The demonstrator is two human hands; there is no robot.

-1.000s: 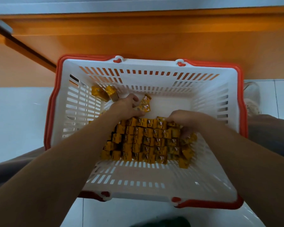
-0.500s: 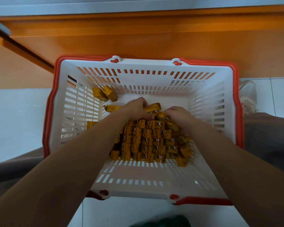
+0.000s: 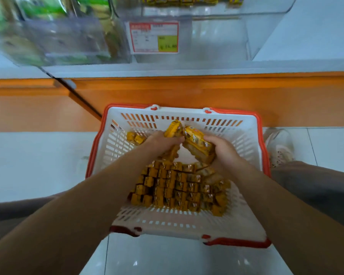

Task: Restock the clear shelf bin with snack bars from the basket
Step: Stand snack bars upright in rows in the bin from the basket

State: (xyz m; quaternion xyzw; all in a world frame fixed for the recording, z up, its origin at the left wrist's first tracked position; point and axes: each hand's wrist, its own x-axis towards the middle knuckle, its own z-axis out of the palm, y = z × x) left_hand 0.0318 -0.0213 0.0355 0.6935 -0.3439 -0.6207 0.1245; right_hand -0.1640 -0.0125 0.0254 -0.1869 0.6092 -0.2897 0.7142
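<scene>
Two grips, left hand [image 3: 160, 143] and right hand [image 3: 225, 150], hold snack bars [image 3: 197, 140] over the basket [image 3: 187, 112]. Above, the clear shelf bin [image 3: 216, 38] is cut off, price label [image 3: 154, 37] blurred.

A: What hems in the left grip [image 3: 163, 143] and right grip [image 3: 224, 151]?
B: The basket walls [image 3: 187, 118] to either side and just beyond; stacked snack bars [image 3: 179, 187] below, nearer us.
A: Any way out?
B: Straight up is open. Farther beyond stand the orange shelf front [image 3: 187, 87] and the clear bin [image 3: 216, 40].
</scene>
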